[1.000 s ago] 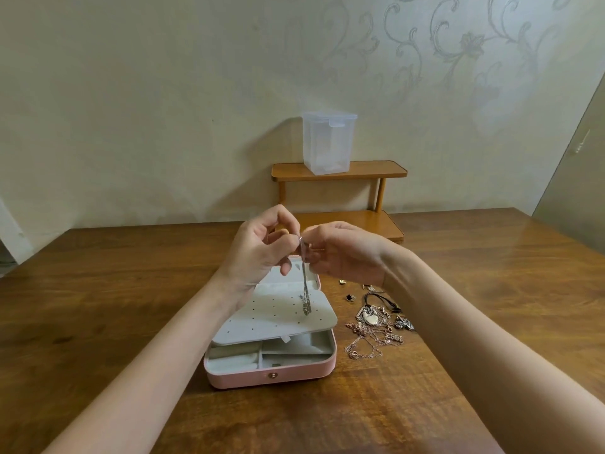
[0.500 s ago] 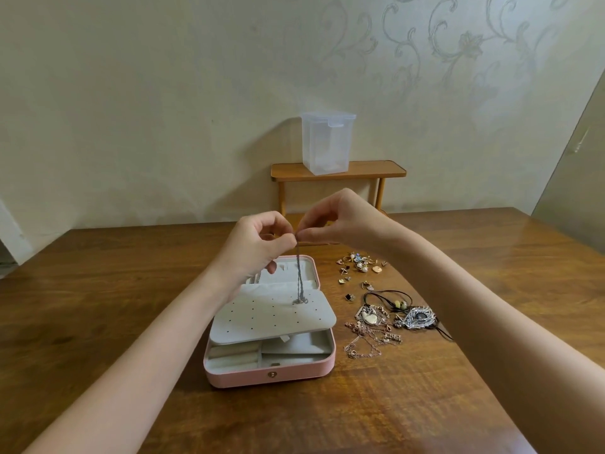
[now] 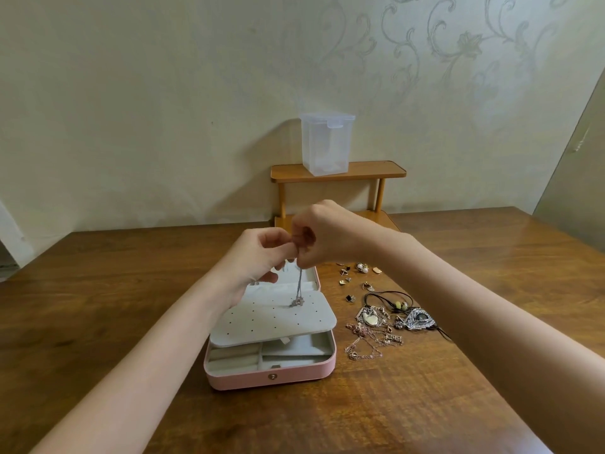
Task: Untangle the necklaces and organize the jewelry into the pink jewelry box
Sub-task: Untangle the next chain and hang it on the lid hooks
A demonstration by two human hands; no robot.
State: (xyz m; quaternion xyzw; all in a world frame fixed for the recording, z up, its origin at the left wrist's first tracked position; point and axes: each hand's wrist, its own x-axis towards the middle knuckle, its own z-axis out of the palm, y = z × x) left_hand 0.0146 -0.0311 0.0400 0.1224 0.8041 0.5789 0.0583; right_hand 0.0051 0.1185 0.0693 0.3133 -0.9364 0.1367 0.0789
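Both hands are pinching the top of a thin silver necklace above the open pink jewelry box, left hand and right hand fingertips meeting and hiding the clasp. Its pendant is dangling onto the box's dotted panel, blurred. The tangled jewelry pile is lying just right of the box.

Soft even daylight, glare on table, wide-angle edge distortion.

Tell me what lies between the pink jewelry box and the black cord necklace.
In the head view, bare wood and one small black square earring lie between the pink jewelry box and the black cord necklace.
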